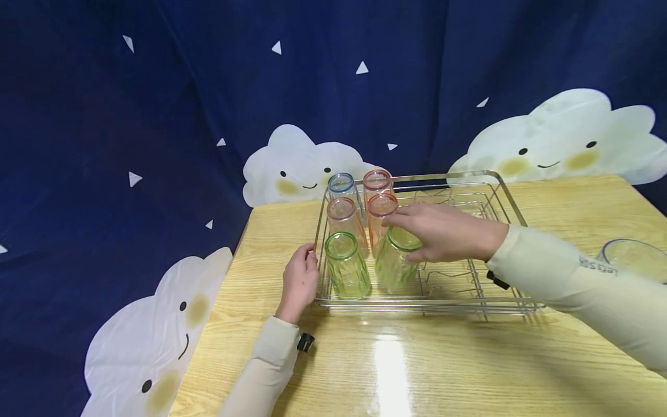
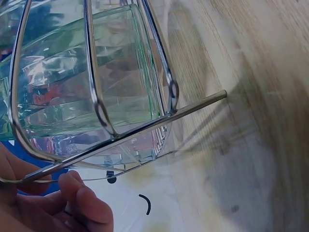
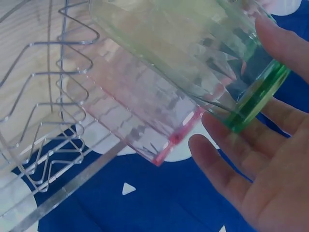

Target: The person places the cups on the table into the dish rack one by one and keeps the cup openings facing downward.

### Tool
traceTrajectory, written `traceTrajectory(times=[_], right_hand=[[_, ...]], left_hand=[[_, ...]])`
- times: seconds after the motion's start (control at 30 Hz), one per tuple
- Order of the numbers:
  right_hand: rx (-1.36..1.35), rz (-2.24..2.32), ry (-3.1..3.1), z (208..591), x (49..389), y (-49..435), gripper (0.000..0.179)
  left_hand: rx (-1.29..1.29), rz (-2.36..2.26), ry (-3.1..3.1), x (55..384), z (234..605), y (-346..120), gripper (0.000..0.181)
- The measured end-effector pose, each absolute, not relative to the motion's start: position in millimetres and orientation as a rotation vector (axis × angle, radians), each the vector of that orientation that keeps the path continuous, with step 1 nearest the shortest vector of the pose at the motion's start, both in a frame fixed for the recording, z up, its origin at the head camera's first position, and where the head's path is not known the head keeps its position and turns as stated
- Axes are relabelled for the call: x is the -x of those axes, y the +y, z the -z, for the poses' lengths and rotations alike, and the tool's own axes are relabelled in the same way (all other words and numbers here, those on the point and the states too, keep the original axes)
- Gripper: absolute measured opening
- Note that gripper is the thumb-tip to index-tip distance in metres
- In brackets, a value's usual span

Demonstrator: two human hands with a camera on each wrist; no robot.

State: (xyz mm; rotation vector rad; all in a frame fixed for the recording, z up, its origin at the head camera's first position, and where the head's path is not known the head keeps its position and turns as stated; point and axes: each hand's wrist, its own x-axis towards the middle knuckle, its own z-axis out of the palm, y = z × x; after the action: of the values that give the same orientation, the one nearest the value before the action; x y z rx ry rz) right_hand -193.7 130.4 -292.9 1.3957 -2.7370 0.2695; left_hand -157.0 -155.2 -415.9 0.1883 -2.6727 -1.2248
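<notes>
My right hand (image 1: 445, 231) grips an upside-down green glass (image 1: 394, 269) round its upturned base, in the front of a wire dish rack (image 1: 469, 302). In the right wrist view the thumb lies on one side of that glass and the fingers on the other. My left hand (image 1: 300, 278) holds the rack's left side, its fingertips curled at the wire in the left wrist view. Beside the held glass stands another green glass (image 1: 348, 272), also upside down. Behind them are two reddish glasses (image 1: 383, 217) on the right, and a pinkish glass (image 1: 344, 220) and a blue-rimmed glass (image 1: 341, 191) on the left.
At the right table edge, partly behind my right sleeve, is a clear blue-rimmed vessel (image 1: 633, 258). Wire dividers (image 1: 443, 278) run through the rack's right part. The wooden table (image 1: 333, 370) backs onto a dark blue curtain (image 1: 333, 87) with cloud figures.
</notes>
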Motion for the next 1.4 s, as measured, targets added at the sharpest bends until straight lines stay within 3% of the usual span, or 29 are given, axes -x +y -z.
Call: traceTrajectory(times=[0.97,1.4], right_hand=[[-1.425,-0.362,-2.718,326,198,112,0.068],[-1.382,-0.465,-2.837,325,197,118,0.084]], left_hand=[[-0.201,1.253,-2.648,157,418,-156,0.039],[-0.226,1.263,-2.641,157,417,-155,0.038]])
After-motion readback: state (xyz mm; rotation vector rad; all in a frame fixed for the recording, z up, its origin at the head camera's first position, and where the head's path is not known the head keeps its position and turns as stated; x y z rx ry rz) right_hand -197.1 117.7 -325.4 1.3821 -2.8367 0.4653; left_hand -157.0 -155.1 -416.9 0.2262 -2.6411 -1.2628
